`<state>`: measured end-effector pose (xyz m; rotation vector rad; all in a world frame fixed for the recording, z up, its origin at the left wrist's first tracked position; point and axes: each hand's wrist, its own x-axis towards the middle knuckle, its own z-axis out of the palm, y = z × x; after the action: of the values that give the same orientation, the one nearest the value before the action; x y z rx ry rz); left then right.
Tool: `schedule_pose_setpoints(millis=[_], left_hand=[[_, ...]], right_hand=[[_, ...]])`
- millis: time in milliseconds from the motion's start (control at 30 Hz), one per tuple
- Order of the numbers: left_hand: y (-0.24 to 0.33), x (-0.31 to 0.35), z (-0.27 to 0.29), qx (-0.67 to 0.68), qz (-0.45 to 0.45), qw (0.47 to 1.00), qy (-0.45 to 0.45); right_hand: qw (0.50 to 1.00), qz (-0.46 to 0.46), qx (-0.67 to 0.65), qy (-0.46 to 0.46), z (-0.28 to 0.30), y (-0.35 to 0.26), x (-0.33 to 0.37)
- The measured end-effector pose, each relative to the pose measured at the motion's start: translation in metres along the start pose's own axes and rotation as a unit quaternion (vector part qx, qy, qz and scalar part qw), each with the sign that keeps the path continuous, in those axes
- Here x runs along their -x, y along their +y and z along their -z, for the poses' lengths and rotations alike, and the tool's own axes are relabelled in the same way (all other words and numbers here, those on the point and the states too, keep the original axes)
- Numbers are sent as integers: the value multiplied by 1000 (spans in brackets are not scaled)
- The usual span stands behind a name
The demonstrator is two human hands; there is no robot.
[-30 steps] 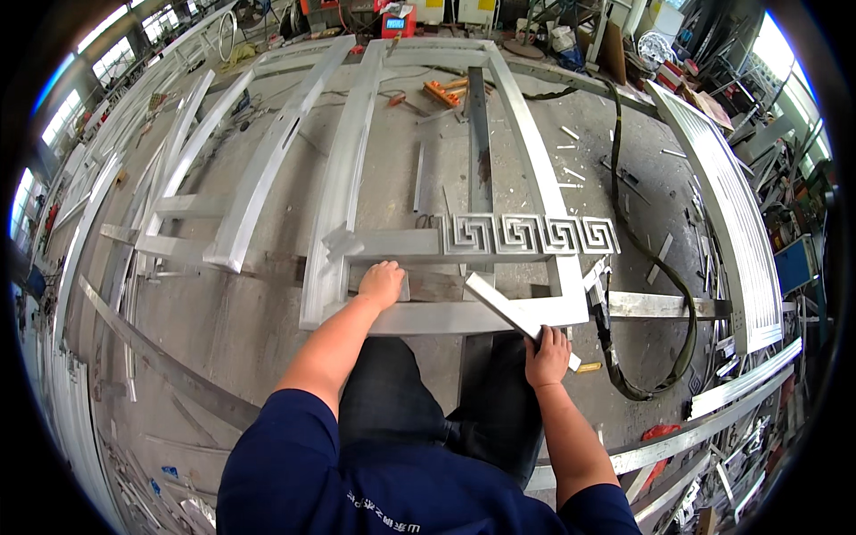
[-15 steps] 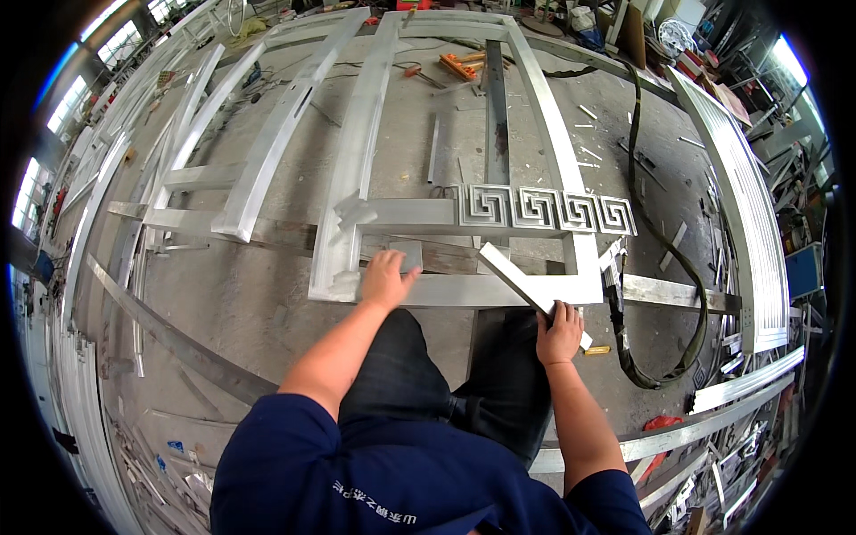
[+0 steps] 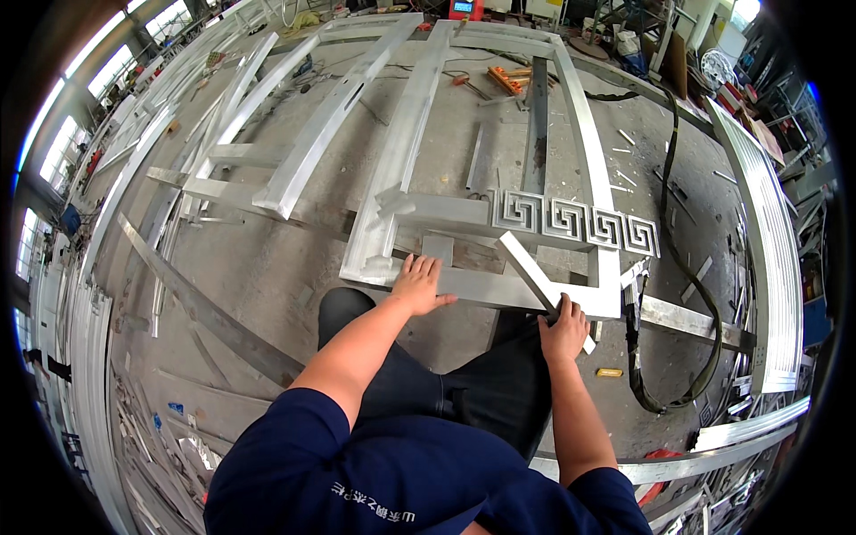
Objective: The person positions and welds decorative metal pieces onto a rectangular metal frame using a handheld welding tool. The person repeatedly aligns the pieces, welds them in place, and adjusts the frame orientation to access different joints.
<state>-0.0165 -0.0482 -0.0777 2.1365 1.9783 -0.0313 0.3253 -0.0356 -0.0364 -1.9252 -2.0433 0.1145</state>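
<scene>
A pale metal frame [image 3: 491,289] of rectangular tubing lies before me. On its near rail rests my left hand [image 3: 422,283], fingers stretched forward and thumb apart, holding nothing. My right hand [image 3: 563,330] is closed around the near part of a short metal bar [image 3: 529,270], which lies slantwise across the same rail near its right end. Just behind the rail, by my left fingertips, is a small square metal plate [image 3: 438,251]. A strip of square-spiral fretwork [image 3: 568,220] sits along the crossbar [image 3: 443,209], reaching past the right upright.
A second frame [image 3: 316,127] lies to the left. Dark cable [image 3: 712,321] loops on the floor at right, beside a ribbed metal panel [image 3: 760,259]. An orange tool [image 3: 506,81] is beyond the frame's crossbar, and a yellow piece [image 3: 610,373] lies near my right hand.
The view has shifted, so the scene sits farther right. My left hand has drawn slightly toward me on the near rail, and my left knee has swung outward. The right hand keeps the short bar.
</scene>
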Motion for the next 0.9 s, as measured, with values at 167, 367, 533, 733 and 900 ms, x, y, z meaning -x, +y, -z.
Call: schedule_pose_setpoints(millis=[167, 367, 533, 733, 900], left_hand=[[2, 1, 5, 8, 6, 1000, -7], [-14, 2, 5, 147, -19, 988, 39], [-99, -17, 8, 107, 137, 915, 365], [-153, -40, 18, 192, 413, 873, 175], [-135, -44, 29, 154, 431, 875, 156]], right_hand=[[998, -48, -1, -28, -7, 5, -9], [999, -12, 6, -40, -6, 21, -16], [996, 82, -37, -13, 17, 12, -36], [972, 196, -40, -122, 11, -47, -104], [935, 227, -35, -270, -45, -96, -141]])
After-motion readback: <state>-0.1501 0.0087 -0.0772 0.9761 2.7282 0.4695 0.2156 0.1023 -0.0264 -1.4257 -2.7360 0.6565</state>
